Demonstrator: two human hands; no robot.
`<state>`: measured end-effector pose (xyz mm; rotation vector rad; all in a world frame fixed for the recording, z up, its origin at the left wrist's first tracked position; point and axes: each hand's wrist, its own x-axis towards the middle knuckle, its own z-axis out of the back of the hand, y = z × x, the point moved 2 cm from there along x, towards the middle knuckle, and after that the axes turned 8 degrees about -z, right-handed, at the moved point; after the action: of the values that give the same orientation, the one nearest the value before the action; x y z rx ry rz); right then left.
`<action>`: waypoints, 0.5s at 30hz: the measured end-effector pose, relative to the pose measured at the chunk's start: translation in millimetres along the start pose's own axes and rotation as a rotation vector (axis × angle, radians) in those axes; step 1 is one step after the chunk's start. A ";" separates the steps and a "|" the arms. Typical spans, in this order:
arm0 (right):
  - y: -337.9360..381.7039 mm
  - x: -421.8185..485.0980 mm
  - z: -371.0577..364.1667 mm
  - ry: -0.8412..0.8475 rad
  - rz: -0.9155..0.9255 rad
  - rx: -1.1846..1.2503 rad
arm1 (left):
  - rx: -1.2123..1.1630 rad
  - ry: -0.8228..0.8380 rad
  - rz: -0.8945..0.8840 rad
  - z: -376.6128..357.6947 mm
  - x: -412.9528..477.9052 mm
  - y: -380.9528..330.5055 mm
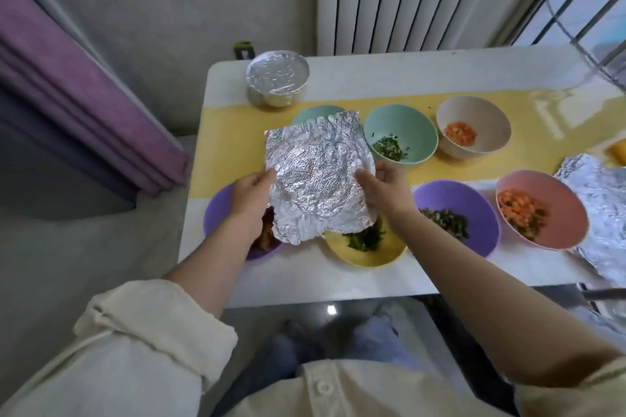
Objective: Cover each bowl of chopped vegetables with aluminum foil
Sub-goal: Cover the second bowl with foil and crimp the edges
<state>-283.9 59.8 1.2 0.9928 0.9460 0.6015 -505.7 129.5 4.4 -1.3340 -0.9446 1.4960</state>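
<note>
A crumpled foil sheet [316, 176] bearing a round bowl imprint hangs in the air over the table's left part. My left hand [252, 193] pinches its left edge and my right hand [382, 188] pinches its right edge. Under it sit a purple bowl [216, 213] with orange pieces, mostly hidden, and a yellow bowl [366, 250] with chopped greens. A green bowl [306, 113] peeks out behind the sheet. A foil-covered bowl [277, 78] stands at the far left corner.
Open bowls on the table [338, 288]: green with greens [399, 135], beige with orange pieces [472, 130], purple with greens [457, 213], pink with orange pieces [542, 213]. More foil sheets [606, 206] lie at the right edge. A radiator stands behind.
</note>
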 end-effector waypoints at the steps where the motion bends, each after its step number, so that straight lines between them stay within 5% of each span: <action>1: -2.3 -2.8 -9.0 0.017 -0.017 -0.019 | 0.060 -0.006 -0.049 6.1 -1.7 0.9; 6: -2.8 -13.0 -46.8 -0.054 -0.021 -0.023 | 0.193 0.037 -0.181 30.0 -6.0 7.2; 15: 12.3 -21.6 -98.0 0.011 0.162 -0.374 | 0.522 -0.318 -0.233 78.9 -2.6 29.8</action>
<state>-380.3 90.0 -1.3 0.7331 0.7314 0.8848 -587.8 119.4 -12.7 -0.6045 -0.7930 1.6492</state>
